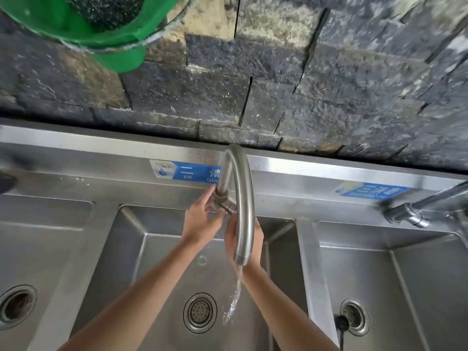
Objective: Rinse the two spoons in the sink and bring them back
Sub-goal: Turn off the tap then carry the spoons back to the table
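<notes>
1. Reaching to the base of the curved brushed-steel gooseneck tap (239,198), the left hand (202,220) has its fingers (206,198) curled round the brass-coloured valve fitting (224,200) at the tap's foot.
2. A thin stream of water (234,297) falls from the spout and lands just right of the round perforated drain strainer (200,312) in the middle stainless-steel sink basin (152,262).
3. The right hand (254,245) sits behind the spout, which hides most of it. I cannot tell whether it is closed round anything.
4. The two spoons are nowhere visible. They may be in the hidden right hand, but nothing shows it.
5. The step in hand looks like setting the flow. Turn the valve gently, since a hard jet on a spoon bowl would splash over the rim.
6. For a good rinse, hold the spoon bowls directly under the stream, low in the basin, and rotate them so both faces get wet.
7. Keep a firm pinch on wet handles, as smooth metal is likely to slip.
8. Stay over the middle basin, marked by a blue and white label (187,171) on the back ledge, not the neighbouring ones.
</notes>
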`<state>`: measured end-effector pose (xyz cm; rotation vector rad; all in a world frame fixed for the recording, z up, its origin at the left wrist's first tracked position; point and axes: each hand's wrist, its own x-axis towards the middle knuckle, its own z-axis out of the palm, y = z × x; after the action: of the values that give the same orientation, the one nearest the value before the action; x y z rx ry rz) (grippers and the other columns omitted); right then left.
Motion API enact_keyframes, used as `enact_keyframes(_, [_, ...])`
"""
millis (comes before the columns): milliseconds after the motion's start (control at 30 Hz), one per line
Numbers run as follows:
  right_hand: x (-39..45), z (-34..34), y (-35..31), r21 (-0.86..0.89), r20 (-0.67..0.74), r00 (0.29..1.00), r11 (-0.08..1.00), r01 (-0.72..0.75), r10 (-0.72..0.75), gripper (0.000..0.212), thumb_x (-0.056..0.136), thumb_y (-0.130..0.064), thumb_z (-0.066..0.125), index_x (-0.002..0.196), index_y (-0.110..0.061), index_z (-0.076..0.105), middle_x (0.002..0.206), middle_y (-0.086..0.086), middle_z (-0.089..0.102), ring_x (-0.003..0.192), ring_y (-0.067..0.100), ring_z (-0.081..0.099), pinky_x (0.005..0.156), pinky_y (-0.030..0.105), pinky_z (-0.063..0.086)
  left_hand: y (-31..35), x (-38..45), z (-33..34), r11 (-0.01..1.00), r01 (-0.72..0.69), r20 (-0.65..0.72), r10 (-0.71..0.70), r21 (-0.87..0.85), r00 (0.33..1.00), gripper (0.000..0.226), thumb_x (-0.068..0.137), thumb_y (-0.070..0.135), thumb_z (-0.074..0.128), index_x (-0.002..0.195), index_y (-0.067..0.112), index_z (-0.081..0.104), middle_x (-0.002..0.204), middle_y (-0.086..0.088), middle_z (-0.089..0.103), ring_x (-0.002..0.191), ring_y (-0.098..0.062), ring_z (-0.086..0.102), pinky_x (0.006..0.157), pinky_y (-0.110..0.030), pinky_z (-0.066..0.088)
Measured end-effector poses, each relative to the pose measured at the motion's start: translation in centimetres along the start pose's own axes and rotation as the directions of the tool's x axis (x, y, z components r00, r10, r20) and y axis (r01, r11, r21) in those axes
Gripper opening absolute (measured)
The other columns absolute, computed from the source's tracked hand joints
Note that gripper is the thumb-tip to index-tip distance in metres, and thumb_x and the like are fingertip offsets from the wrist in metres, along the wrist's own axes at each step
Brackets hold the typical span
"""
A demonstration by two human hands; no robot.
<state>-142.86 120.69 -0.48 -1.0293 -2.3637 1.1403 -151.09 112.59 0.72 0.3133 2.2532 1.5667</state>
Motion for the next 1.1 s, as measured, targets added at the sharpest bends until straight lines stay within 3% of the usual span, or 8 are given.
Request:
enact_keyframes(167, [0.3, -1.7, -0.5, -0.183, 0.131, 0.99, 0.981, 0.069, -0.046, 0.036, 0.1, -0.018, 0.054, 0.131, 0.0, 0.061, 0.111, 0.008, 0.072, 0.107, 0.028, 0.067, 0.087, 0.038, 0.057, 0.5, -0.3, 0.3, 0.995, 0.033, 0.021, -0.035, 0.097, 0.999, 0.059, 0.081, 0.031, 0.071, 0.138, 0.024, 0.056, 0.11, 0.003, 0.075, 0.105, -0.016, 0.07, 0.1, -0.041, 0.054])
enact_keyframes(267, [1.0, -2.5, -1.3, -0.296, 0.247, 0.964, 0.939, 0.173, -0.099, 0.053, 0.096, -0.015, 0.059, 0.146, -0.001, 0.048, 0.128, 0.009, 0.07, 0.123, 0.028, 0.06, 0.098, 0.036, 0.053, 0.3, -0.6, 0.9, 0.989, 0.111, -0.024, -0.109, 0.102, 0.994, 0.056, 0.078, 0.033, 0.079, 0.127, 0.01, 0.063, 0.094, -0.001, 0.074, 0.104, -0.026, 0.071, 0.095, -0.045, 0.056])
enact_keyframes(367, [1.2, -3.6, -1.3, -0.326, 0.35, 0.928, 0.912, 0.25, -0.13, 0.079, 0.094, -0.018, 0.064, 0.16, -0.002, 0.022, 0.141, 0.011, 0.064, 0.131, 0.031, 0.055, 0.101, 0.041, 0.053, 0.4, -0.8, 1.5, 0.984, 0.176, -0.007, -0.176, 0.041, 0.984, 0.059, 0.083, 0.026, 0.077, 0.136, 0.01, 0.056, 0.126, -0.016, 0.068, 0.122, -0.032, 0.063, 0.104, -0.05, 0.05])
enact_keyframes(467, [1.2, -5.5, -0.2, -0.354, 0.397, 0.904, 0.882, 0.31, -0.158, 0.082, 0.095, -0.026, 0.062, 0.162, -0.017, 0.015, 0.147, 0.002, 0.059, 0.128, 0.031, 0.058, 0.089, 0.046, 0.059, 1.1, -0.9, 2.2, 0.985, 0.158, 0.054, -0.162, 0.075, 0.985, 0.064, 0.096, 0.022, 0.064, 0.154, 0.019, 0.037, 0.158, 0.002, 0.041, 0.145, -0.017, 0.039, 0.121, -0.036, 0.031])
enact_keyframes(533, [1.0, -7.0, 0.5, -0.37, 0.413, 0.892, 0.861, 0.348, -0.183, 0.081, 0.096, -0.023, 0.058, 0.163, -0.028, 0.013, 0.162, -0.006, 0.044, 0.13, 0.031, 0.057, 0.09, 0.047, 0.06, 1.7, -1.5, 2.8, 0.978, 0.099, 0.02, -0.105, 0.183, 0.994, 0.068, 0.096, 0.02, 0.062, 0.156, 0.022, 0.03, 0.152, 0.015, 0.034, 0.134, -0.001, 0.032, 0.109, -0.019, 0.026])
enact_keyframes(633, [0.4, -9.0, 1.3, -0.356, 0.391, 0.895, 0.861, 0.363, -0.216, 0.083, 0.098, -0.02, 0.057, 0.163, -0.036, 0.009, 0.169, -0.006, 0.033, 0.137, 0.031, 0.052, 0.095, 0.049, 0.059, 3.0, -4.0, 4.4, 0.957, 0.132, -0.07, -0.118, 0.26, 0.991, 0.077, 0.088, 0.023, 0.064, 0.155, 0.027, 0.027, 0.157, 0.002, 0.042, 0.122, -0.01, 0.049, 0.097, -0.026, 0.038])
enact_keyframes(800, [-1.4, -13.7, 3.4, -0.307, 0.358, 0.912, 0.897, 0.316, -0.199, 0.084, 0.096, -0.024, 0.06, 0.162, -0.04, 0.01, 0.167, -0.004, 0.035, 0.139, 0.031, 0.05, 0.096, 0.049, 0.058, 4.2, -9.1, 7.9, 0.892, 0.012, -0.056, 0.015, 0.453, 0.998, 0.083, 0.098, 0.046, 0.049, 0.161, 0.027, -0.001, 0.169, 0.011, -0.001, 0.155, -0.017, 0.012, 0.119, -0.045, 0.024])
enact_keyframes(1100, [-5.9, -25.7, 16.1, -0.263, 0.203, 0.975, 0.964, -0.037, 0.093, 0.07, 0.098, -0.032, 0.051, 0.16, -0.034, 0.02, 0.144, 0.004, 0.061, 0.126, 0.03, 0.061, 0.089, 0.045, 0.055, 6.2, -16.9, 23.2, 0.859, -0.197, 0.293, 0.058, 0.473, 0.954, 0.07, 0.099, 0.035, 0.051, 0.16, 0.021, 0.02, 0.168, 0.003, 0.022, 0.153, -0.019, 0.025, 0.121, -0.034, 0.026])
